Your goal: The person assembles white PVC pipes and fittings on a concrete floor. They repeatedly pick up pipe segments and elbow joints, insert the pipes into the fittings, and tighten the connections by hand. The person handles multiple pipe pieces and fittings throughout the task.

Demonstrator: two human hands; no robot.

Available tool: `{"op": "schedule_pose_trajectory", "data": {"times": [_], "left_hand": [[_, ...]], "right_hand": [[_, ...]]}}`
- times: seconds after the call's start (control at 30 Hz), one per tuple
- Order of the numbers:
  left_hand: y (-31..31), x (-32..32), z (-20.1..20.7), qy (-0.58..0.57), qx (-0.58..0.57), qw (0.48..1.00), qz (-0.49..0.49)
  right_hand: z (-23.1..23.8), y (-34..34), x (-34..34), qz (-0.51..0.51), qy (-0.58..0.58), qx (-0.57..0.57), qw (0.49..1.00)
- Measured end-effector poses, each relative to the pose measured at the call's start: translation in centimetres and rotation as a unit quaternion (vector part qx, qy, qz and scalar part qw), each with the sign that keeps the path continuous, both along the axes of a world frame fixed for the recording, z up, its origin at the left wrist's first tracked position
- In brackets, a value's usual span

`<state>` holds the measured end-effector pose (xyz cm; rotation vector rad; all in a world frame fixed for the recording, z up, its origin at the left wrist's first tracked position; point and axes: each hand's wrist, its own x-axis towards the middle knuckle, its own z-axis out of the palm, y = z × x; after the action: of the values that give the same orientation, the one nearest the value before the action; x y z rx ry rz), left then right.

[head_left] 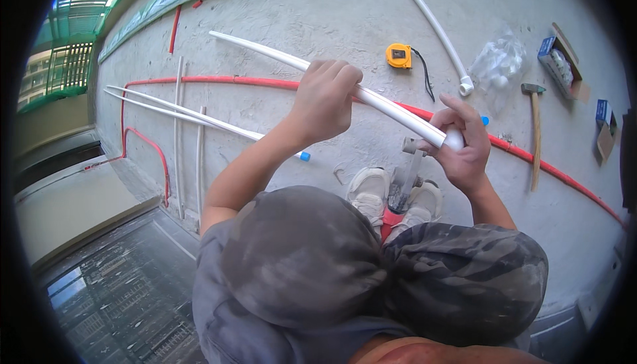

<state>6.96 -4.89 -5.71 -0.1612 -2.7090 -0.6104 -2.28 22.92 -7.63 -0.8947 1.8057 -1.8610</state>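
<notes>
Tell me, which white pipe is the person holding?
The white pipe slanting through the left hand, its end at the right hand; the other white pipes lie on the floor.

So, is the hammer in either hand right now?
No: the hammer lies on the floor, while the left hand grips the white pipe and the right hand holds a white fitting at its end.

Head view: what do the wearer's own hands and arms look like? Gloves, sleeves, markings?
Left hand and right hand: gloveless, no watch visible. Left forearm and right forearm: no sleeve on visible parts. Grey-blue top on the torso.
</notes>
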Motion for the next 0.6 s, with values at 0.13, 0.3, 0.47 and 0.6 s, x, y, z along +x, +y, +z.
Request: {"op": "schedule_pose_trajectory", "data": {"times": [0.13,0.3,0.47,0.6], "left_hand": [[0.1,0.6,1.9,0.003,0.011,0.999,-0.032],[1.1,0.8,4.0,0.019,0.037,0.996,-0.082],[1.7,0.4,6.2,-0.007,0.061,0.990,-0.124],[1.4,-0.3,6.8,-0.041,0.086,0.988,-0.120]], "right_hand": [[-1.6,1.9,-1.0,0.019,-0.137,0.050,0.989],[-3.9,3.9,-0.3,0.069,-0.436,-0.064,0.895],[-3.7,4.5,0.7,0.069,-0.539,-0.124,0.830],[-3.5,4.4,0.8,0.085,-0.514,-0.098,0.848]]}}
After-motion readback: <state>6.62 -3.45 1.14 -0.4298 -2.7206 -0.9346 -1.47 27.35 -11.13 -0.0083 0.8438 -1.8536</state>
